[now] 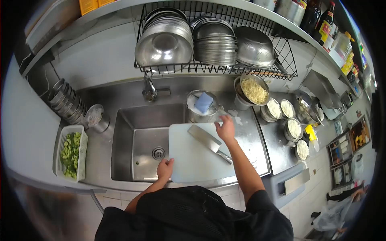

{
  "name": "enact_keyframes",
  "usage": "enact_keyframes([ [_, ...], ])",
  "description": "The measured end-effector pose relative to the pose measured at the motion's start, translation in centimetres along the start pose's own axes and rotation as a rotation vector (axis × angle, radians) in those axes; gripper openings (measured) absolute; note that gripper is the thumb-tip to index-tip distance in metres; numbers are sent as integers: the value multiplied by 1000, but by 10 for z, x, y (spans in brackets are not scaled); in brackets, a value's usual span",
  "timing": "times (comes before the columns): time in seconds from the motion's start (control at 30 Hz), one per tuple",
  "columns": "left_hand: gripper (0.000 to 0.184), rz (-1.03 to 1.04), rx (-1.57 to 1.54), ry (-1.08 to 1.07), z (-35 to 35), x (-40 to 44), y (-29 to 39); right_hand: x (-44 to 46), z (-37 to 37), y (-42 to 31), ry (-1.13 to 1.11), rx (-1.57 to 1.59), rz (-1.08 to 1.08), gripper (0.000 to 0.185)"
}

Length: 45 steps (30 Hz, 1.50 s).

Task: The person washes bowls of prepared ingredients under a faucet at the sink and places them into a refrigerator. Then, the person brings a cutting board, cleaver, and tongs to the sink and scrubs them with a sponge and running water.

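A white cutting board (189, 160) lies on the steel counter, its left side reaching over the sink's edge. My left hand (164, 169) is closed at the board's left edge near the front, thumb on the board side, with its fingers partly hidden. Across the board lies a cleaver (205, 137), blade toward the back and handle toward the front right. My right hand (226, 129) hovers by the board's far right corner, fingers apart and holding nothing. Just beyond it stands a metal pot (201, 117) with a blue sponge (204, 103) on top.
The steel sink (138, 140) is at left, beneath a faucet (149, 89). A white basket (82, 160) holds chopped green vegetables (71, 154). Noodles (254, 90) and several bowls of white food (294, 128) stand at right. A wire rack (225, 69) with metal bowls hangs above.
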State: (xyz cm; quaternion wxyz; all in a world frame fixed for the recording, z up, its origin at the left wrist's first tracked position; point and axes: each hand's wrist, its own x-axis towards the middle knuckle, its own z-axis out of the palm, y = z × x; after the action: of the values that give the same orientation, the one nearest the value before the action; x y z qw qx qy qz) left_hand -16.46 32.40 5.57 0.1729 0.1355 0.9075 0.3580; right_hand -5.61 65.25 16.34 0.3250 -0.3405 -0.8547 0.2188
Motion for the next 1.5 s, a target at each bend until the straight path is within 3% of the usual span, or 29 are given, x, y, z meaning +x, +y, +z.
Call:
enact_keyframes([
  [0.07, 42, 47, -19, 25, -1, 37, -7, 42, 10, -6, 80, -18, -47, 36],
  [0.13, 35, 309, -127, 11, -9, 74, -8, 70, 33, 4, 251, -209, -44, 30],
  [0.17, 29, 288, -312, -26, -7, 85, -2, 78, 46, 20, 245, -218, -34, 30],
  [0.2, 29, 284, -318, -39, -8, 94, 10, 87, 59, 41, 87, -83, 57, 24],
  [0.23, 28, 209, -472, -195, -13, 100, 28, 96, 66, 50, -69, 46, 143, 19],
  [0.27, 27, 127, -632, -353, -17, 106, 46, 97, 61, 36, -75, 22, 141, 19],
  [0.33, 26, 104, -790, -500, -16, 116, 76, 90, 27, -26, 116, 107, -22, 6],
  [0.37, 25, 85, -913, -642, -17, 112, 87, 87, 11, -57, 186, 35, -167, 7],
  [0.47, 24, 52, -938, -783, -38, 100, 142, 63, -26, -143, 258, 65, -59, 11],
  [0.53, 34, -13, -1123, -1098, -43, 95, 161, 28, -25, -156, 226, -77, -237, 15],
  [0.57, 34, -23, -1138, -1109, -43, 89, 165, 0, -15, -156, 224, -111, -280, 17],
  [0.63, 44, -247, -1390, -1222, -42, 76, 166, -58, 6, -171, 120, -13, -330, 20],
  [0.67, 51, -341, -1437, -1137, -36, 69, 161, -72, 12, -179, 25, 117, -331, 21],
  [0.77, 51, -233, -1201, -971, -39, 57, 111, -69, 23, -151, -53, 212, -174, 19],
  [0.87, 46, -226, -1003, -943, -42, 39, 76, 26, 59, -98, 62, 2, -267, 34],
  [0.9, 44, -307, -1012, -982, -34, 35, 62, 59, 73, -88, 8, -71, -231, 35],
  [0.93, 42, -383, -1021, -1016, -27, 34, 49, 79, 98, -63, -27, -195, -193, 49],
  [0.97, 39, -392, -974, -1007, -24, 31, 41, 94, 117, -44, -233, -293, -52, 61],
  [1.03, 41, -352, -880, -952, -18, 27, 26, 110, 127, -35, -370, -356, -100, 62],
  [1.17, 45, -190, -640, -821, -20, 19, 17, 112, 126, -13, -349, -392, -37, 48],
  [1.23, 43, -147, -552, -775, -25, 17, 22, 109, 104, -18, 8, -52, -103, 42],
  [1.33, 39, 0, -405, -659, -20, 14, 31, 52, 62, -57, 153, 189, -250, 42],
  [1.37, 41, 66, -312, -604, -16, 15, 30, 13, 60, -66, 13, 223, -156, 45],
  [1.47, 46, 154, -130, -556, 6, 27, 19, -117, 106, -70, -222, 155, -425, 48],
  [1.5, 47, 155, -43, -551, 10, 34, 18, -134, 87, -96, -367, 167, -321, 44],
])
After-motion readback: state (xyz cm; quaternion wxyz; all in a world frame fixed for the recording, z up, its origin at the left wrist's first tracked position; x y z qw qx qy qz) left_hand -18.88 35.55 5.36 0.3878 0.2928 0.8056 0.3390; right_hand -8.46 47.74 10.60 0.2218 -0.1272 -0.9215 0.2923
